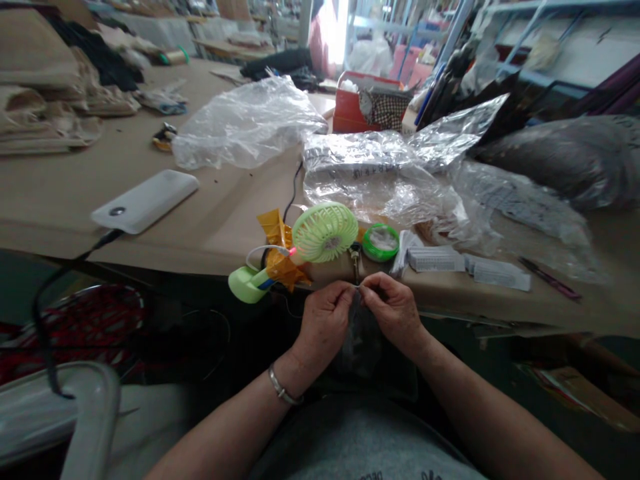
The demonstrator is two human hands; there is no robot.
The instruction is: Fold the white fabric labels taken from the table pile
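Observation:
My left hand and my right hand meet just below the table's front edge, fingertips pinched together. Between them hangs a small dark piece of fabric, held at its top by both hands. A silver bracelet circles my left wrist. Right above the hands lies a light green hand fan wrapped with yellow tape, its handle sticking over the edge. A green tape roll sits beside the fan.
A white power bank with a black cable lies at the left. Crumpled clear plastic bags cover the table's middle and right. White packets rest near the edge, a red box behind, folded cloth far left.

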